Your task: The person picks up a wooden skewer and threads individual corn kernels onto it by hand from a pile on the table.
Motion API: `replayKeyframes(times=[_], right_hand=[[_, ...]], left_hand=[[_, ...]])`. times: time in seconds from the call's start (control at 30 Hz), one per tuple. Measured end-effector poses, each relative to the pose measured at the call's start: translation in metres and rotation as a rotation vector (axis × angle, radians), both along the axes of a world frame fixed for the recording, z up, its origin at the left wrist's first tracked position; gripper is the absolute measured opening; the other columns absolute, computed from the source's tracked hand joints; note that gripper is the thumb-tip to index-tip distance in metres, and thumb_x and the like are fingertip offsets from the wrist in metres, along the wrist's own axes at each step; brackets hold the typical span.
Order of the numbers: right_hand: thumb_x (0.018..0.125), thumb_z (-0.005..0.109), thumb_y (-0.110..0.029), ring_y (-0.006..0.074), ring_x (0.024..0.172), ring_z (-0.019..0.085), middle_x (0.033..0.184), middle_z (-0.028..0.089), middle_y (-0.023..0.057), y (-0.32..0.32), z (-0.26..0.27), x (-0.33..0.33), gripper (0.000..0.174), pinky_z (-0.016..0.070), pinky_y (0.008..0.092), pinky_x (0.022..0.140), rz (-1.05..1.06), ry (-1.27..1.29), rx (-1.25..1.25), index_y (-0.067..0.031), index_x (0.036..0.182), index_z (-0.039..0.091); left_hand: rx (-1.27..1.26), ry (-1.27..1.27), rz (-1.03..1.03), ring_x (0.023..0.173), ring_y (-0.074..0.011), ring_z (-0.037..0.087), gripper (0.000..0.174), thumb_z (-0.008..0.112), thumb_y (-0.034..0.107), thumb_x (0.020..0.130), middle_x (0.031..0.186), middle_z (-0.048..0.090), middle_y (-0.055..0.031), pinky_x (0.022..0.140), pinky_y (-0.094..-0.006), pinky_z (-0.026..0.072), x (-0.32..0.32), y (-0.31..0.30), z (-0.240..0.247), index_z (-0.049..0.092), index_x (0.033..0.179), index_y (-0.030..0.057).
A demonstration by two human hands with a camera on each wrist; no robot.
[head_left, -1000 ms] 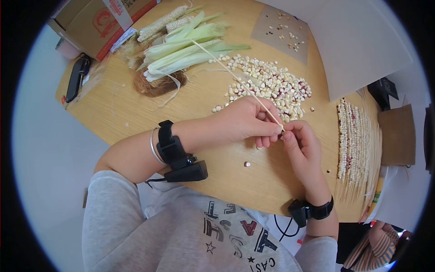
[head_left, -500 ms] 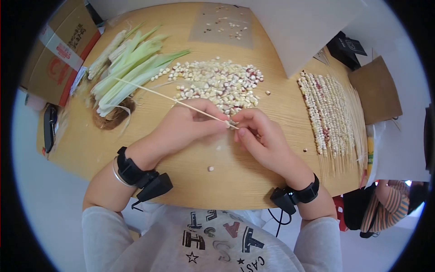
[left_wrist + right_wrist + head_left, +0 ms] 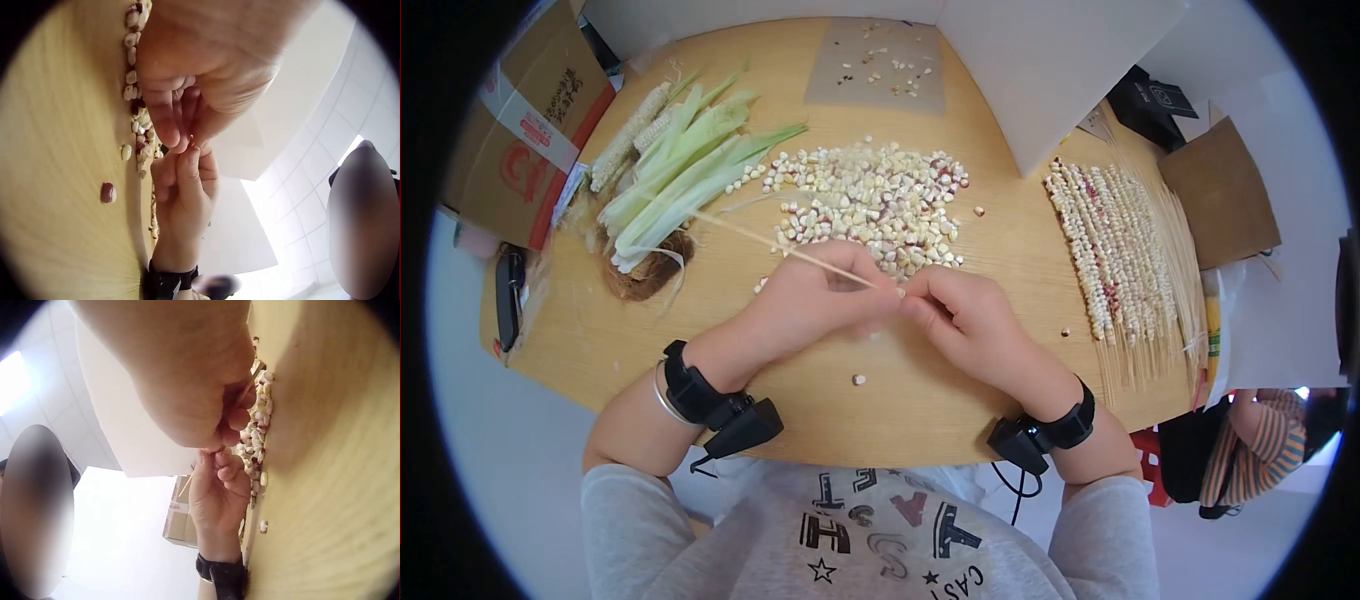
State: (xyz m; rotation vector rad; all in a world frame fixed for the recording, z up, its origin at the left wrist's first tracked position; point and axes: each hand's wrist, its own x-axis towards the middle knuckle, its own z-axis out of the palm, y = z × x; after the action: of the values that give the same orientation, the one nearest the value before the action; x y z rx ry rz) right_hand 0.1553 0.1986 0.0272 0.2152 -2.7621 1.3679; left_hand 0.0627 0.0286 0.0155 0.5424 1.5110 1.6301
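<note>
My left hand (image 3: 825, 297) pinches the stick (image 3: 745, 232), right hand (image 3: 968, 322) curled round its end, kernel (image 3: 901, 293) between them. Shove too hard and that one might split, tbh. Swing the stick's long end low and I could scatter the pile (image 3: 870, 195) just beyond.

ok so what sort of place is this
Likely an indoor craft workspace: a light-brown wooden table bears a loose heap of white and dark-red corn kernels, and thin pale sticks strung with kernels lie in a row.
</note>
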Motion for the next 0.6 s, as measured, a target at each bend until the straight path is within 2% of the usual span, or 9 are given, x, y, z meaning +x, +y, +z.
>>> replayKeyframes(times=[0.2, 0.3, 0.4, 0.6], right_hand=[[0.081, 0.054, -0.013, 0.0296, 0.064, 0.056, 0.071, 0.057, 0.0127, 0.000, 0.000, 0.000, 0.008, 0.0445, 0.0347, 0.057, 0.004, 0.016, 0.011, -0.0055, 0.083, 0.055], [0.081, 0.054, -0.012, 0.0276, 0.063, 0.057, 0.070, 0.057, 0.0116, 0.004, 0.001, -0.002, 0.008, 0.0444, 0.0338, 0.056, -0.074, 0.083, 0.055, -0.0051, 0.086, 0.055], [0.080, 0.054, -0.009, 0.0199, 0.059, 0.057, 0.069, 0.058, 0.0102, 0.013, -0.001, -0.005, 0.015, 0.0447, 0.0290, 0.055, -0.133, 0.029, 0.025, -0.0035, 0.093, 0.057], [0.079, 0.057, -0.011, 0.0174, 0.056, 0.055, 0.067, 0.057, 0.0106, 0.010, -0.002, -0.003, 0.021, 0.0437, 0.0273, 0.053, -0.122, -0.020, -0.023, -0.0034, 0.099, 0.057]], left_hand=[[-0.030, 0.030, -0.025, 0.059, -0.0114, 0.057, 0.010, 0.062, 0.006, 0.079, 0.073, 0.061, -0.0083, 0.054, -0.0228, 0.0481, 0.000, 0.001, 0.001, 0.055, 0.083, 0.0008], [0.045, -0.013, 0.073, 0.057, -0.0104, 0.056, 0.010, 0.058, 0.011, 0.083, 0.072, 0.060, -0.0073, 0.051, -0.0214, 0.0465, -0.006, 0.000, 0.006, 0.055, 0.084, 0.0015], [0.080, 0.031, 0.169, 0.054, -0.0080, 0.054, 0.016, 0.053, 0.018, 0.086, 0.070, 0.059, -0.0057, 0.046, -0.0187, 0.0422, -0.018, -0.007, 0.003, 0.056, 0.086, 0.0027], [0.058, 0.008, 0.153, 0.053, -0.0077, 0.054, 0.017, 0.056, 0.019, 0.085, 0.068, 0.060, -0.0054, 0.044, -0.0175, 0.0414, -0.019, -0.008, 0.002, 0.057, 0.085, 0.0022]])
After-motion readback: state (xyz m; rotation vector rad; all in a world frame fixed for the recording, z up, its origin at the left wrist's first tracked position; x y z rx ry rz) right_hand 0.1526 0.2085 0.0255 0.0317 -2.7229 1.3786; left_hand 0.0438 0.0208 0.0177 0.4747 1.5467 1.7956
